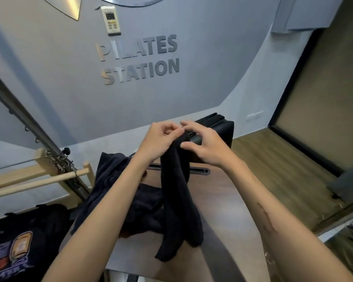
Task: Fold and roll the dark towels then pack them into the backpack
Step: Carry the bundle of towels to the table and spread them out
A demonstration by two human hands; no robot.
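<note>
A dark towel (pixel 177 202) hangs lengthwise in the air above the brown table (pixel 228 202), its lower end near the table's front. My left hand (pixel 157 141) pinches its top edge. My right hand (pixel 202 145) grips the same top edge just to the right, fingers curled on the cloth. More dark towels (pixel 120 192) lie crumpled in a heap on the table's left side. A black backpack (pixel 18 241) with a coloured logo sits low at the left, beside the table.
A black padded box (pixel 218 131) with folded dark cloth on top stands at the table's far end against the grey wall. A wooden bar frame (pixel 49 178) with metal chains is at left. Wood floor (pixel 277 159) lies to the right.
</note>
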